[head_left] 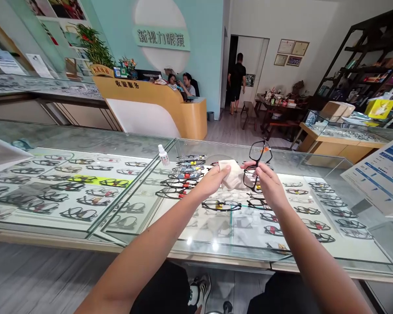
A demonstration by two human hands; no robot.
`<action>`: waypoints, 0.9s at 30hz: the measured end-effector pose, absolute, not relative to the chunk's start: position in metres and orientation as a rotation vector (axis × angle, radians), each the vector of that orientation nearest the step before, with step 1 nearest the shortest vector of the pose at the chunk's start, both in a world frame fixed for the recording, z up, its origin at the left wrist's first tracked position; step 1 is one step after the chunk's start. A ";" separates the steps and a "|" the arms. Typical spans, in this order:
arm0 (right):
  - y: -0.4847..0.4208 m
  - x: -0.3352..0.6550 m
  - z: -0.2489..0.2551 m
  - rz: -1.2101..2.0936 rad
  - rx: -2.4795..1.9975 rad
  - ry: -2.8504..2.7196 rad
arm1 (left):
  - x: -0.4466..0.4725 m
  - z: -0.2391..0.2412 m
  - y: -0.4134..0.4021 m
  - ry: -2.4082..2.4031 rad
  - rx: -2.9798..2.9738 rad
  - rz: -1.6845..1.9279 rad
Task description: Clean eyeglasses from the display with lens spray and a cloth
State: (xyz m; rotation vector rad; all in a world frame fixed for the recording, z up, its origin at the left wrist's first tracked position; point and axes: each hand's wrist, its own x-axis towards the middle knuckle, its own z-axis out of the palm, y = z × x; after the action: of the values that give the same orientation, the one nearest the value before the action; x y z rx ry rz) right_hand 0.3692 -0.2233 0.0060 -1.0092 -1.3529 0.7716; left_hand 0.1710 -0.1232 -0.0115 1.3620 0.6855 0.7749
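My left hand (213, 179) is closed on a whitish cleaning cloth (233, 175), which hangs from the fingers above the glass counter (196, 237). Close by on the right, my right hand (269, 182) grips a pair of black-framed glasses (259, 150) by the middle. The glasses are held upright on end, one lens above the other, with a small orange mark on the upper lens. Cloth and glasses are side by side; whether they touch I cannot tell. A small white spray bottle (163, 155) stands on the counter to the left.
Rows of glasses (81, 213) lie inside the glass cases. A printed sign (378, 174) stands at the right. Beyond are a wooden reception desk (196, 113) with two people behind it, a person (237, 80) at a doorway, and a dark table (278, 107).
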 end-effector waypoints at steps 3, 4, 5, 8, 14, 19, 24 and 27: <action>-0.222 0.368 0.005 0.754 -1.044 -1.369 | 0.170 -0.004 -0.131 0.612 1.453 0.728; -0.222 0.368 0.004 0.750 -1.039 -1.384 | 0.170 -0.003 -0.133 0.587 1.470 0.717; -0.221 0.367 0.004 0.748 -1.028 -1.400 | 0.170 -0.001 -0.135 0.568 1.487 0.701; -0.221 0.366 0.003 0.749 -0.995 -1.441 | 0.169 0.001 -0.139 0.557 1.546 0.629; -0.221 0.365 0.003 0.798 -0.978 -1.431 | 0.166 0.003 -0.144 0.515 1.571 0.713; -0.220 0.364 0.003 0.848 -0.968 -1.401 | 0.165 0.005 -0.146 0.549 1.473 0.719; -0.220 0.363 0.005 0.787 -0.982 -1.414 | 0.169 0.010 -0.146 0.455 1.326 0.722; -0.220 0.362 0.005 0.826 -0.950 -1.365 | 0.172 0.012 -0.145 0.340 1.213 0.721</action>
State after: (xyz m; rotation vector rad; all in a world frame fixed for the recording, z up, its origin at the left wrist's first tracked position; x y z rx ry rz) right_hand 0.3616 -0.2202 0.0046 -0.9498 -1.3648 0.8260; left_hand 0.1716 -0.1448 0.0122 1.2125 0.3395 0.7208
